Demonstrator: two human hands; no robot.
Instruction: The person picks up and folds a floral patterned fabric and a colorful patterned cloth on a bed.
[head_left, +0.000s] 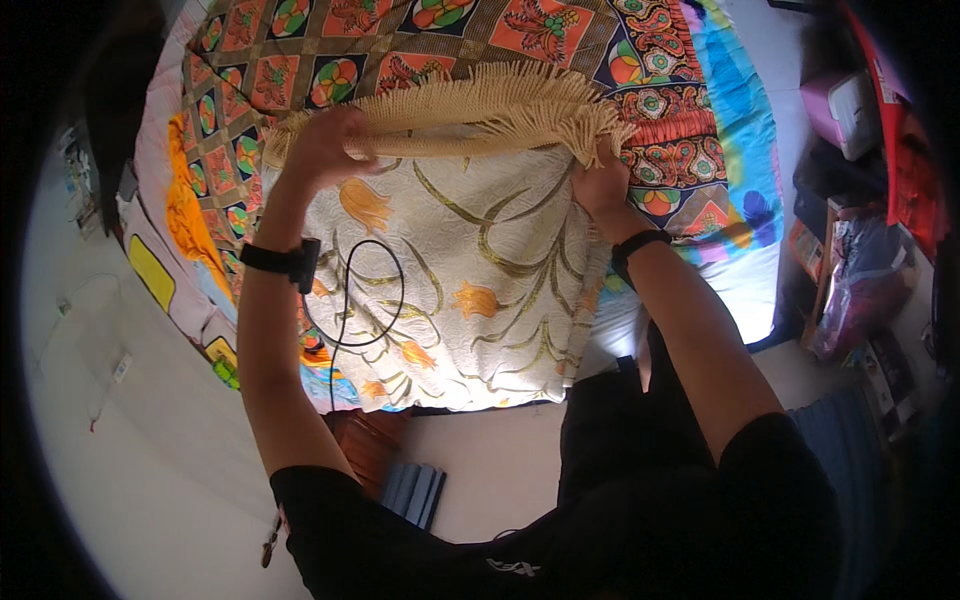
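A cream cloth with orange tulips and green stems (517, 225) lies across the bed, its beige fringed edge (480, 101) folded at the top. My right hand (602, 182) grips the fringed right corner of this cloth. Over the left end of the fringe, my left hand (330, 150) is somewhat blurred, with thumb and fingers apart; whether it touches the cloth is hard to tell. A thin black cable (403, 281) loops over the cloth's left part. Beneath lies a patterned bedspread (450, 45) in orange, brown and navy.
Blue tie-dye fabric (739, 127) runs along the bed's right side. Orange cloth (187, 210) lies at its left. A pink and white box (840, 112) and a plastic-wrapped bundle (866, 277) stand at the right. Blue ridged material (412, 491) is on the floor below the bed.
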